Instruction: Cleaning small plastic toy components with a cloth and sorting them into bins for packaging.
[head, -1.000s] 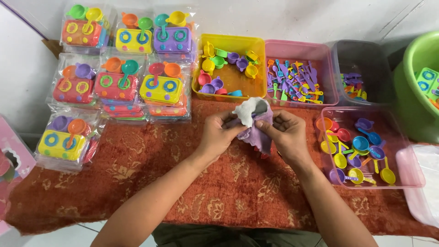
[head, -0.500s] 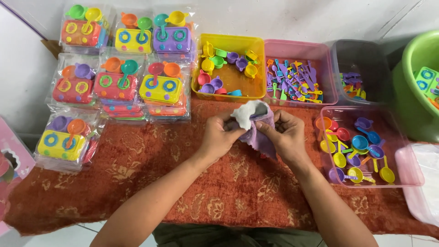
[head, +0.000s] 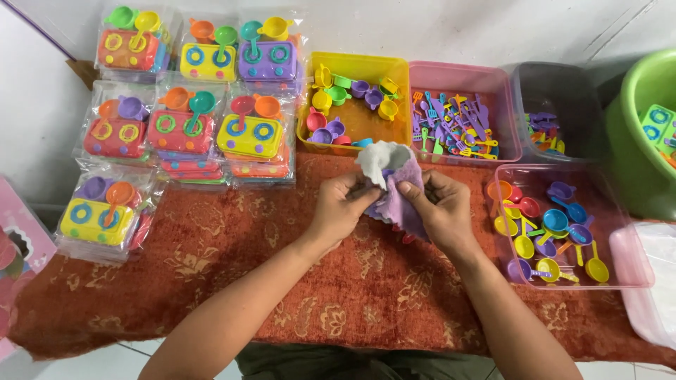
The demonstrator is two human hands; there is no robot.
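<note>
Head view | both hands still kneading purple cloth

Lilac and grey cloth, rust-red mat with pale gold flower pattern, yellow tub, pink tub.

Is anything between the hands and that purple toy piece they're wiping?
Only the grey cloth. The left hand presses it against the purple toy piece, which the right hand holds directly. Nothing else visible intervenes.

Bagged toy stoves, sorted bins
</note>
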